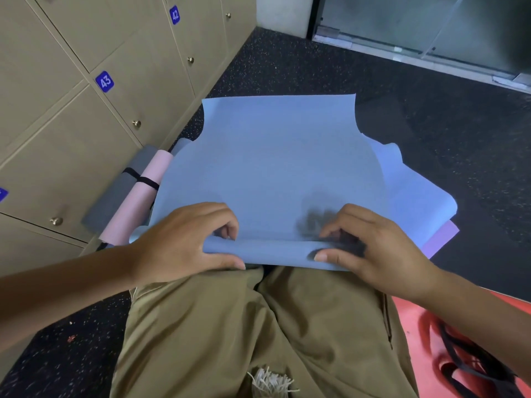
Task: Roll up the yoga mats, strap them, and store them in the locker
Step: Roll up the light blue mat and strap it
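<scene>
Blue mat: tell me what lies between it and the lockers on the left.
In the head view, two rolled, strapped mats lie between the blue mat and the lockers: a pink mat beside a grey mat nearer the lockers.

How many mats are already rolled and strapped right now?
2: a grey roll against the lockers and a pink roll beside it, each with a black strap. The left hand and right hand are just starting the blue mat. Others may be hidden.
</scene>
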### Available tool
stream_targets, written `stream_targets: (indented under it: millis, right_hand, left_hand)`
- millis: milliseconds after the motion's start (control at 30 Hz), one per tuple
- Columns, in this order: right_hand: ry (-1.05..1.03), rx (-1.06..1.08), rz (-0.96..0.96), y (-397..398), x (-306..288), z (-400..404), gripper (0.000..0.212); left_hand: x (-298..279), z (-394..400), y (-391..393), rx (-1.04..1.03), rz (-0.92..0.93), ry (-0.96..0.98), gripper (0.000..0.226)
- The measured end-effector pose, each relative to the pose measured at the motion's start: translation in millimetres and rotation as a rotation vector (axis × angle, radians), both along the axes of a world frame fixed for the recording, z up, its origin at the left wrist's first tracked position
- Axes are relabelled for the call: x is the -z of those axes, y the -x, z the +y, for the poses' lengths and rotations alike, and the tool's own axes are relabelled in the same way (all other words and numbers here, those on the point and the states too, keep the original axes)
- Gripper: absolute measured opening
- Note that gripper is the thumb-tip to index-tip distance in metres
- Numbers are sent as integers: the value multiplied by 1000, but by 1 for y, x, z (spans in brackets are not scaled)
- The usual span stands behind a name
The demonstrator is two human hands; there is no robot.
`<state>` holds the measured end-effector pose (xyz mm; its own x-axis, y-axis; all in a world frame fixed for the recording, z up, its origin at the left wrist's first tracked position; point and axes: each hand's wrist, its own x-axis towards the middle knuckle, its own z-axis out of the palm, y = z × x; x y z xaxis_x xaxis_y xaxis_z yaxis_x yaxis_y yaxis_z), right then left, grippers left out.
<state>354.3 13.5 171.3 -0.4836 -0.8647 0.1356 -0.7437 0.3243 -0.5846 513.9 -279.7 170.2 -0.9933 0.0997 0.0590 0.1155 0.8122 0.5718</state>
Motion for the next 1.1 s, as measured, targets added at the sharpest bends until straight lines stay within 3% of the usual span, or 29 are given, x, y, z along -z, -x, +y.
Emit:
stream_targets:
  millis: [133,267,367,467,567,700,767,900,1000,1100]
  right_hand:
    - [97,-119,356,2,9,3,43]
    - [78,-166,442,11,10,0,51]
    - [9,-142,350,16,2,-4,47]
    - [-85,-38,244,17,-6,-10,43]
    - [-146,47,74,16,-5,-14,45]
    - [-146,89,-7,18,-4,-16,46]
    - [-174,105,-41,22,-7,-18,47]
    - [-236,82,-303,36,-12,-21,34]
    - [-193,73,-341,45,-11,-24,35]
    - [-82,95,-316,48,-8,-29,31]
  left_hand:
    - [-2,-7,14,-15,-103,-36,36]
    - [-1,-13,26,-68,-216,-184,39]
    - [-1,-14,31,-90,-223,-214,39]
    - [-1,-11,31,-143,-201,-114,40]
    - [2,-1,23,-237,-129,-19,38]
    - [8,14,18,-316,46,-97,26]
    - [10,13,17,-294,128,-115,25]
    - [17,2,16,-129,230,-13,38]
    - [21,-5,21,-62,239,24,49]
    - [15,-10,31,-86,161,-21,43]
